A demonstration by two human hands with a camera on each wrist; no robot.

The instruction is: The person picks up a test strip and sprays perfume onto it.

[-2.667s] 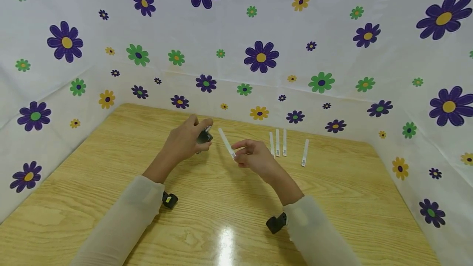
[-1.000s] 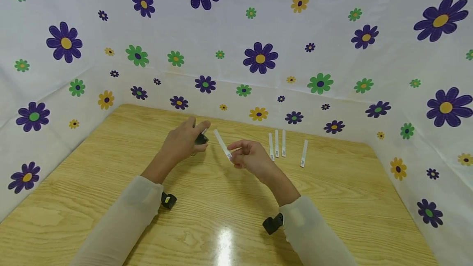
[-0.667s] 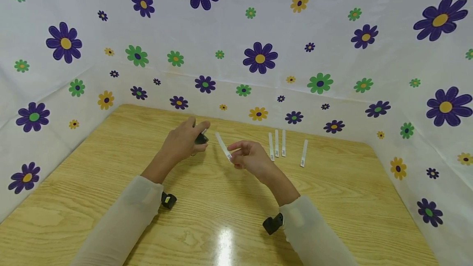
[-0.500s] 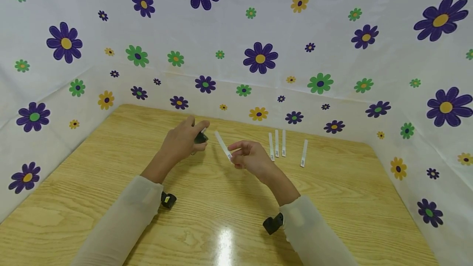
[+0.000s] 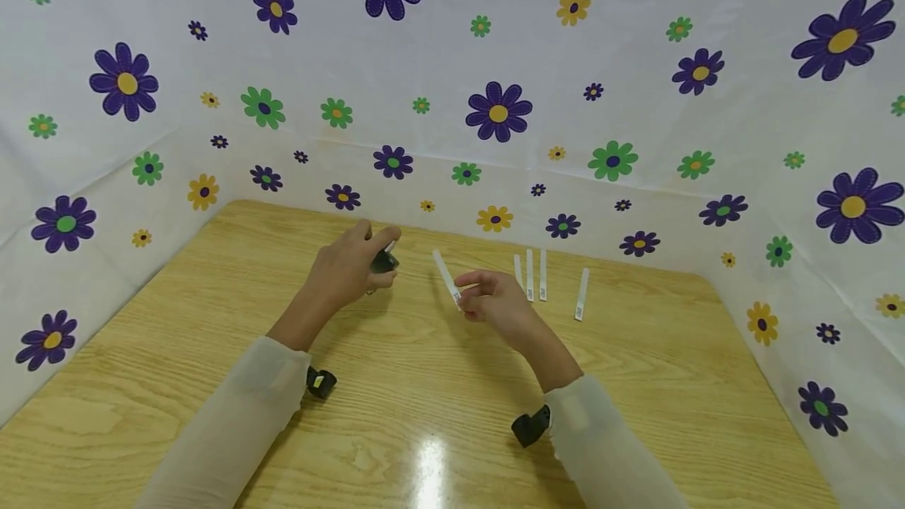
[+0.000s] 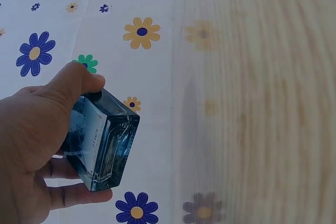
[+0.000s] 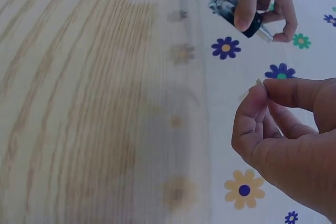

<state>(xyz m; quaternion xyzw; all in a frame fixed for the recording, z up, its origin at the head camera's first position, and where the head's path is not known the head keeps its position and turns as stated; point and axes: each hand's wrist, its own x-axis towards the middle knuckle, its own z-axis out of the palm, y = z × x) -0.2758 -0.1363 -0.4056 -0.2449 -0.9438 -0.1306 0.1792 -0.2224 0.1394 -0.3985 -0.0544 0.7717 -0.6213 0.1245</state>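
In the head view my left hand grips a small perfume bottle above the table. The left wrist view shows the bottle's thick blue-tinted glass, tilted, with fingers wrapped about it. A fingertip is at its silver spray top in the right wrist view. To the right, my right hand pinches the printed lower end of a white paper test strip between thumb and forefinger. The strip leans up and left, apart from the bottle. In the right wrist view only its tip shows.
Several similar white strips lie on the wooden table beyond and right of my right hand; one strip lies apart from the rest. A white flower-patterned cloth stands along the back and both sides.
My right hand has moved a little to the right with the strip, widening the gap to the bottle. My left hand and the bottle have stayed almost in place.
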